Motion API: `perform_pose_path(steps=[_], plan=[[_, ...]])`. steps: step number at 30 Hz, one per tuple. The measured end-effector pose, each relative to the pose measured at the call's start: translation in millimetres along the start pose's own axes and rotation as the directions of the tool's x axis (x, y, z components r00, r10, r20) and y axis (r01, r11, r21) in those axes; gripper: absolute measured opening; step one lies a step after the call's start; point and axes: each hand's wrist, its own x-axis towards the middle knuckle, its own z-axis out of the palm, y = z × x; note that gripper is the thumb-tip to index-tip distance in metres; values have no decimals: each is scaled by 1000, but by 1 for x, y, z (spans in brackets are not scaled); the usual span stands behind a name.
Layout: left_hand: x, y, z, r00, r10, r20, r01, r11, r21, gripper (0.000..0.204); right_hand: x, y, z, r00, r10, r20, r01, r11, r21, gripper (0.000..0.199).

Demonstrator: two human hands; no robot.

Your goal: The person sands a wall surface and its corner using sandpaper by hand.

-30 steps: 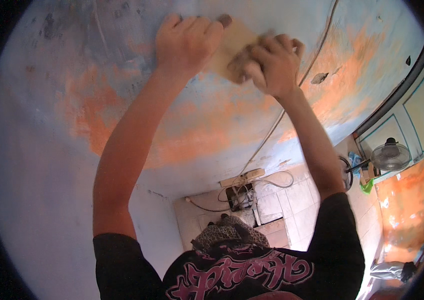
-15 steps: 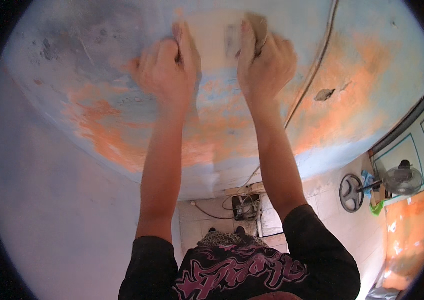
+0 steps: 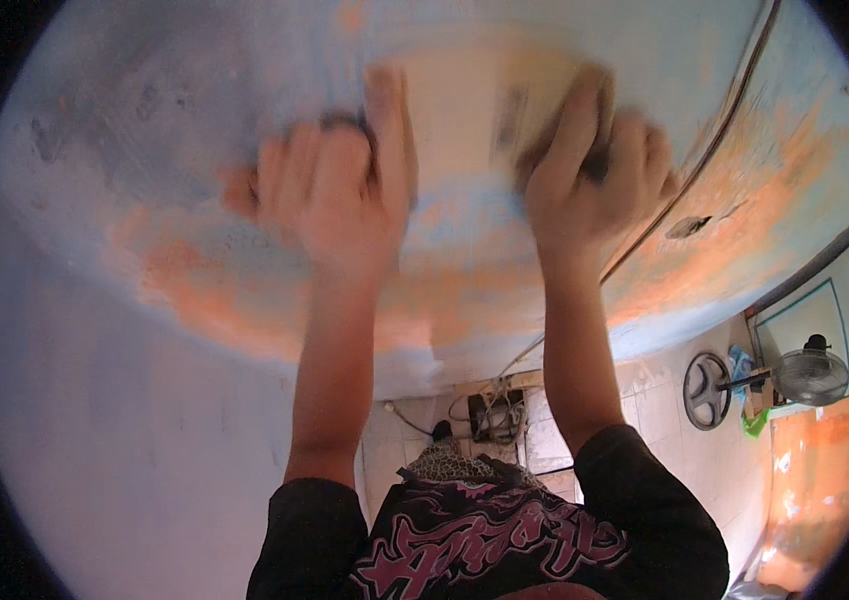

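Between my two hands, against the painted wall, is a pale cream sheet that looks like sandpaper. A grey mark shows on it near its right edge, and motion blurs it. My left hand is closed at the sheet's left edge, thumb lying along it. At the opposite edge my right hand is closed, and a darker part of the sheet bends up by the fingers. Both forearms reach up to the wall, whose worn blue, grey and orange paint surrounds the hands.
A cable runs down the wall just right of my right hand, past a small hole. Below, a black box with tangled cords lies on the tiled floor. A fan and a dark spoked wheel are at the right.
Both hands and the sheet have come lower in the picture. My right hand is farther right, and the gap between the hands looks wider. The wall view has shifted too.
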Motion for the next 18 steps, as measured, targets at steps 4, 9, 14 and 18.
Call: perform_pose_path(steps=[4, 9, 14, 18], plan=[[-88, -3, -16, 1000, -17, 19, 19, 995, -96, 36, -91, -4, -22, 989, 69, 134, -68, 998, -16, 15], [-47, -17, -9, 998, -19, 59, 14, 996, 84, 36, -34, -16, -4, 995, -23, 95, 30, 997, -72, 14], [-72, -26, -23, 995, -31, 98, 34, 999, -28, 29, -75, -23, -15, 990, -29, 139, 38, 997, -60, 11], [-130, -28, -21, 984, -78, 160, 76, 997, 21, 27, -126, -4, -21, 980, -35, 194, 44, 998, -39, 8]])
